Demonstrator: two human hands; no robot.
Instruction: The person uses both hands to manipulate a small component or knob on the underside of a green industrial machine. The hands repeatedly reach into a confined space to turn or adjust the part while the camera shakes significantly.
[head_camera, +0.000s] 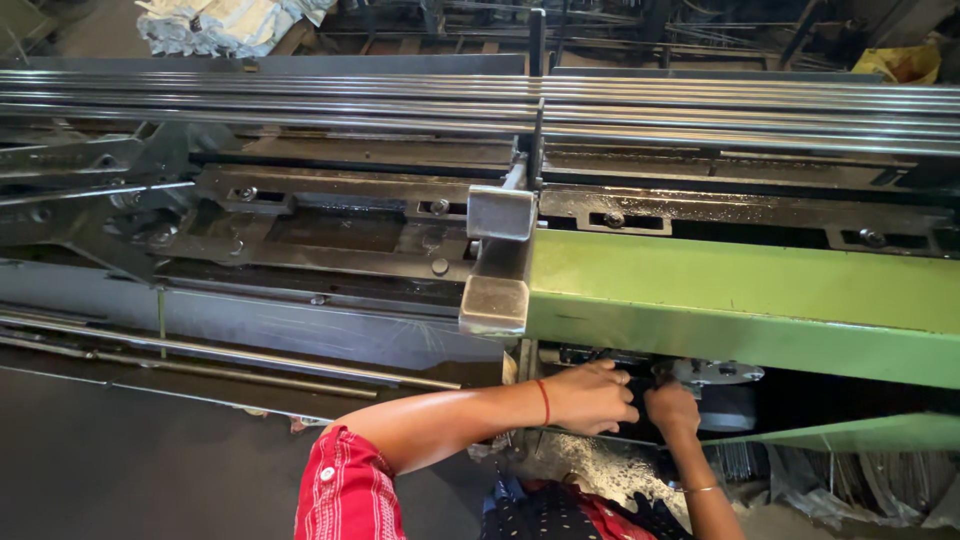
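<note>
Both hands reach under the green machine beam (740, 300), into the dark gap below it. Left hand (590, 398) sits curled over a black part (632, 400), fingers wrapped down on it, so its grip looks closed on that part. Right hand (672, 408) is just beside it, fist turned inward under the round metal disc (716, 372); cannot tell if its grip closes on anything, the fingers are hidden in shadow.

The thing being worked: the black part and disc assembly, tucked under the beam, right of centre, low in the frame. Judgement: steel, stiff, heavy, bolted in, won't flex. Likely oily, so slippery. Not fragile. Best hold is around the disc's rim or the body of the black part, away from sharp plate edges.

Counts:
- hands: two, same person
- red thread on the left wrist (544, 400): one
- thin bangle on the right wrist (702, 489): one
- round disc: one
- green beam: one, plus a lower green edge (860, 432)
- long steel bars (700, 115) across the top: a bundle, too many and too overlapped to count
- thin rods (230, 352) lower left: two visible
- square steel end plates (498, 212): two, one above the other
</note>
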